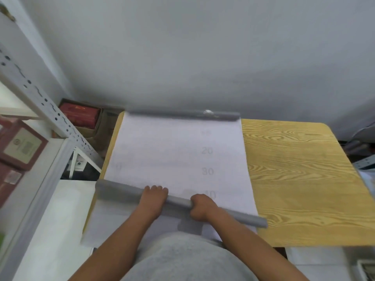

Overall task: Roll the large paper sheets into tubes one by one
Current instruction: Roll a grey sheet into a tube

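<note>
A large white paper sheet point(162, 151) with faint numbers lies flat on the wooden table point(300, 169). Its near part is rolled into a long grey tube point(119, 190) that runs slantwise from the table's left edge to the right. My left hand point(153, 199) lies over the tube's middle with its fingers curved over the top. My right hand point(200, 207) grips the tube a little further right, fingers curled round it. A second grey tube point(182, 115) lies along the sheet's far edge by the wall.
A white metal shelf frame point(40, 102) with reddish boxes point(18, 147) stands on the left. A carton with red packs point(81, 116) sits in the back left corner. The grey wall point(182, 57) closes off the far side. The table's right half is bare wood.
</note>
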